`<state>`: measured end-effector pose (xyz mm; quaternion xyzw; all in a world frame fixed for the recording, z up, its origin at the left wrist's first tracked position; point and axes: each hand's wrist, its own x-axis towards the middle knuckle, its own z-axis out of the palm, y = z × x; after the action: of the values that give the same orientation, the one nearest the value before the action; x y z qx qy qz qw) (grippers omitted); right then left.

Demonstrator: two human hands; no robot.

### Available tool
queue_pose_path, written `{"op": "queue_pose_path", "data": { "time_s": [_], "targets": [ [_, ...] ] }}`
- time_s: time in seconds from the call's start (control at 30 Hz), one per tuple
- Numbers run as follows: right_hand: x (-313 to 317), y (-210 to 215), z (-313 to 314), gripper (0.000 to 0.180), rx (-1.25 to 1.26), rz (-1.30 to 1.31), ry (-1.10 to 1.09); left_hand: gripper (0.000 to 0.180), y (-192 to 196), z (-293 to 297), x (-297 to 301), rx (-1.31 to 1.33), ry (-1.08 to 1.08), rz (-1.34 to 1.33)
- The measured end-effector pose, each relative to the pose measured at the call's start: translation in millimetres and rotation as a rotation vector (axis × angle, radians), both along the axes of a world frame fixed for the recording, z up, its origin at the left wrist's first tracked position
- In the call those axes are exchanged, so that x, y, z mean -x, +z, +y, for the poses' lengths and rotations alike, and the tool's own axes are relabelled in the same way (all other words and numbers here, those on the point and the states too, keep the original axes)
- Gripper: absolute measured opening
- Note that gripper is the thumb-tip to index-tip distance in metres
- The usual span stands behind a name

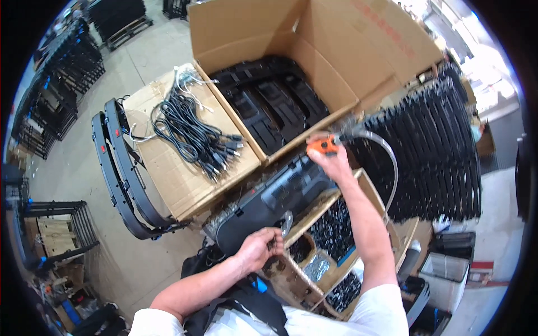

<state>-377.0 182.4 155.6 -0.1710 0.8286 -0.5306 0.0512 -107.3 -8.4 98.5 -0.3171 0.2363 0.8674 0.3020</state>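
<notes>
A workshop with a pale concrete floor (pixel 67 168), racks of black frames (pixel 53 89) along the left, and a crowded worktop built from cartons in the middle. A big open box (pixel 314 50) at the top holds black moulded parts (pixel 274 103), and a dense row of the same black parts (pixel 431 151) stands on edge to the right. On a flat sheet of cardboard (pixel 174 173) lies a bundle of black cables (pixel 193 134), with a few white cables (pixel 188 78) behind it. Two curved black bars (pixel 120 173) lean against its left edge.

Front and centre sits a black housing (pixel 269 199), lying across the cartons. The right hand (pixel 330 157) is up at its far end, grip clenched around an orange tool (pixel 322 147) with a clear hose (pixel 386 162) looping away from it. The tool's tip seems to meet the housing or the box edge there; I can't tell which. The left hand (pixel 260 246) is low, at the near end of the housing, fingers curled around something small and dark, too small to name. Just beside it is a divided tray (pixel 330 246) of small dark and silvery hardware.

Judging progress: one housing is in hand and being worked with the tool. The full box and the long standing row of parts suggest plenty left, though which pile is finished stock isn't clear.
</notes>
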Motion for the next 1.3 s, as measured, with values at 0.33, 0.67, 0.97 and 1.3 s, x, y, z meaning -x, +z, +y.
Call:
{"op": "queue_pose_path", "data": {
  "time_s": [0.33,0.67,0.97,1.3],
  "targets": [
    [-85.7,72.0,38.3,0.043,0.352,0.034,-0.258,0.024,-15.2,-14.3,0.3,0.186,-0.404,0.198],
    [-330.7,127.2,64.7,0.050,0.259,0.131,-0.685,0.028,-51.0,36.2,-14.4,0.315,-1.074,0.364],
    [-475.6,134.5,30.2,0.051,0.270,0.103,-1.127,0.043,-100.3,68.2,-32.0,0.800,-1.611,1.077],
    [-482.8,52.4,42.2,0.051,0.411,0.000,-1.154,0.049,62.4,67.7,-36.0,0.411,-1.293,1.253]
  ]
}}
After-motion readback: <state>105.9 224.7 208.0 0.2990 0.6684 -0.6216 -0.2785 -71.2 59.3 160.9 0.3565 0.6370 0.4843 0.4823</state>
